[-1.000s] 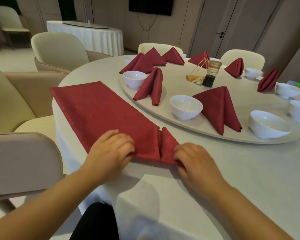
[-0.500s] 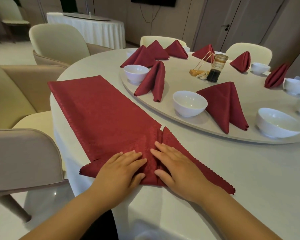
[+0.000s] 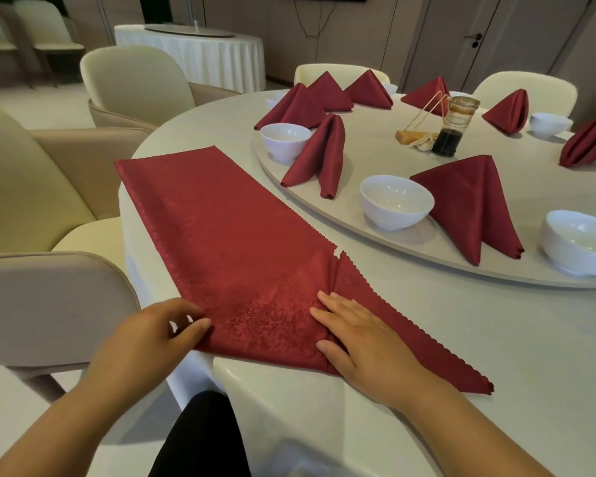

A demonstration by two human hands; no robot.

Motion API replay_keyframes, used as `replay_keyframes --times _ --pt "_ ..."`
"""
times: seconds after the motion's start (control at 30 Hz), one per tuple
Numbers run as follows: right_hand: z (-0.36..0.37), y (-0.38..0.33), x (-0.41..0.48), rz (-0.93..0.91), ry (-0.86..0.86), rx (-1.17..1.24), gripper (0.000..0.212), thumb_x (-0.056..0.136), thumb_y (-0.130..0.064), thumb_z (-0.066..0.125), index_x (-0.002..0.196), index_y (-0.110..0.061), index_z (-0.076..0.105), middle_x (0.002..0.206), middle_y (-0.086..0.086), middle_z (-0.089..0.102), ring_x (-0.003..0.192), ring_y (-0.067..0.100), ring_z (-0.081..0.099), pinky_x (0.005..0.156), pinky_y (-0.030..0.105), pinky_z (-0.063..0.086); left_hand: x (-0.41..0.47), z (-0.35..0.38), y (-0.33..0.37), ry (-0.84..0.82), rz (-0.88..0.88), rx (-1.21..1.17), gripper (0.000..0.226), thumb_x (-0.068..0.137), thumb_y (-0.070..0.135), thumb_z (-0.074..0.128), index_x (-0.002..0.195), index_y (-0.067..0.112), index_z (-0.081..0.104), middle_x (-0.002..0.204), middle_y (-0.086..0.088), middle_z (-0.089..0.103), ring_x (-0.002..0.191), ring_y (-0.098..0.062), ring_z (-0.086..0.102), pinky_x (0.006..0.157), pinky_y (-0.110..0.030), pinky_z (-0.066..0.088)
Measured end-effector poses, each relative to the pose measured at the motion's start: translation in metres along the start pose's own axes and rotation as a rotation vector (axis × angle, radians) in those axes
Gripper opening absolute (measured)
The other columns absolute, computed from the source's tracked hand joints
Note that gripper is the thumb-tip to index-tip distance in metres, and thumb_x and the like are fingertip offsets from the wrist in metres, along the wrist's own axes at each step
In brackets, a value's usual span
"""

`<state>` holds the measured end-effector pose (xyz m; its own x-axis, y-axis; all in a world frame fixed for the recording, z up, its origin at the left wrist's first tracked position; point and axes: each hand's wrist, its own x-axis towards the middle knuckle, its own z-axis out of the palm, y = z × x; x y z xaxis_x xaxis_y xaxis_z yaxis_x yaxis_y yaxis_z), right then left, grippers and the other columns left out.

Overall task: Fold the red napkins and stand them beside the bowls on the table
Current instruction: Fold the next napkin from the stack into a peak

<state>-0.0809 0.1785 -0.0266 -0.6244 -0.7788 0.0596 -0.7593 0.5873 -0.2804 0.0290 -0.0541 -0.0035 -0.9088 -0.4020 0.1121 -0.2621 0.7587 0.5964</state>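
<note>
Flat napkin: I see the flat napkin [image 3: 227,235] spread on the table [image 3: 496,346] right in front of me.
Long axis: it runs from the near rim away to the far left; the far short end lies at the table's left edge.
Flap: the near right end is folded into a triangle, its tip pointing near-right.
Left hand: my left hand [image 3: 152,335] has its fingers curled, pinching the near-left corner.
Right hand: my right hand [image 3: 362,342] lies flat with straight fingers, pressing the centre fold.
Count: I count one flat napkin, eight standing napkins [image 3: 475,204] and four bowls [image 3: 396,201] in plain sight; others are partly hidden.
Edges: the near-left corner overhangs the table rim; the zigzag right edge passes just beside the turntable [image 3: 375,146].
Open room: bare cloth lies right of the flap, between the near rim and the turntable.
Left side: cream chairs [image 3: 42,304] stand close against the table.
</note>
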Motion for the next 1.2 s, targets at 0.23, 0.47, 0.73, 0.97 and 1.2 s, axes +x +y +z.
replay_keyframes --times 0.23,0.47,0.73,0.97,1.2 --pt "-0.001 -0.001 0.0 0.014 -0.016 -0.035 0.119 0.05 -0.077 -0.031 0.144 -0.028 0.023 0.153 -0.012 0.006 0.125 -0.008 -0.012 0.094 0.005 -0.023 -0.007 -0.002 -0.008 -0.158 -0.329 -0.265 0.03 0.085 0.036 0.058 0.071 0.009 0.062 0.056 0.002 0.061 0.049 -0.009 0.053 0.05 -0.02 0.037" --pt "0.0 -0.003 0.0 0.013 0.001 -0.03 0.117 0.053 -0.077 -0.03 0.143 -0.028 0.026 0.148 -0.017 0.003 0.127 -0.008 -0.008 0.096 0.004 -0.022 -0.009 0.0 0.002 -0.046 -0.34 -0.492 0.024 0.088 0.016 0.059 0.069 0.002 0.061 0.042 0.002 0.058 0.036 -0.001 0.049 0.045 -0.022 0.038" --pt "-0.013 0.004 0.0 0.148 0.265 0.011 0.064 0.089 -0.048 0.013 0.135 -0.016 0.044 0.147 0.001 0.033 0.138 0.014 0.027 0.107 0.014 -0.005 -0.002 -0.012 0.036 0.082 -0.201 -0.796 0.015 0.084 0.0 0.059 0.071 0.006 0.062 0.05 0.001 0.064 0.045 -0.005 0.059 0.05 -0.012 0.05" --pt "-0.019 0.015 0.004 0.187 0.092 0.106 0.042 0.1 -0.022 0.032 0.142 -0.021 0.029 0.152 -0.003 0.021 0.139 0.009 0.018 0.108 0.015 0.003 0.008 -0.014 0.086 0.059 -0.046 -0.853 0.018 0.084 0.002 0.06 0.068 0.012 0.061 0.047 0.006 0.06 0.043 -0.003 0.057 0.054 -0.016 0.052" --pt "-0.044 0.038 -0.034 0.281 0.189 0.196 0.039 0.096 -0.018 0.044 0.135 -0.019 0.043 0.144 -0.003 0.038 0.134 0.01 0.029 0.103 0.011 0.011 0.016 0.009 0.135 -0.101 0.121 -0.864 0.021 0.082 0.0 0.062 0.064 0.012 0.059 0.048 0.006 0.058 0.046 -0.003 0.053 0.053 -0.016 0.05"
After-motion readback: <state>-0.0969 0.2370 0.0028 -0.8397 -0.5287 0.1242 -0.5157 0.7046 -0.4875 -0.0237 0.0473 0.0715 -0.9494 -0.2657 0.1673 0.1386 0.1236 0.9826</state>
